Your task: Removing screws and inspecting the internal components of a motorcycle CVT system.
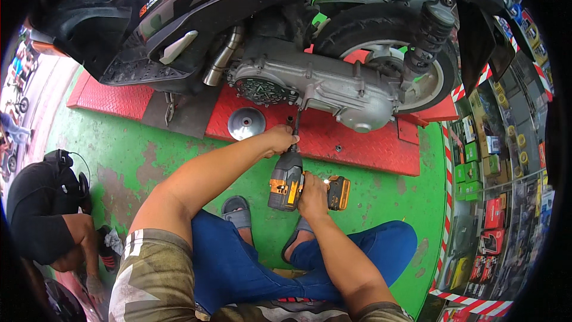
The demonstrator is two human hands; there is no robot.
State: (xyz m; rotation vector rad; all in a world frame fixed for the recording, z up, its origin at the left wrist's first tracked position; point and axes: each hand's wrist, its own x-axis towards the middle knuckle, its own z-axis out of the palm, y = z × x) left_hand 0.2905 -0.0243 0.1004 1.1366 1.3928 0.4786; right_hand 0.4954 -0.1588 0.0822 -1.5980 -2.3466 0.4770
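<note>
Gripping a yellow and black cordless impact wrench [288, 176] with the right hand [313, 195], curled around it just beside the battery [339, 193]. Pinching its long thin bar [297, 126] in the left hand [282, 140]. Reaching from there up to the low edge of the scooter's silver engine case [333, 83], beside the back wheel [442, 83]. Close by, on the red metal ramp [375, 156], a shiny round plate [246, 121].

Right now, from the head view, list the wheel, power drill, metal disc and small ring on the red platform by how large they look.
Largest to smallest:
1. wheel, partly hidden
2. power drill
3. metal disc
4. small ring
</note>
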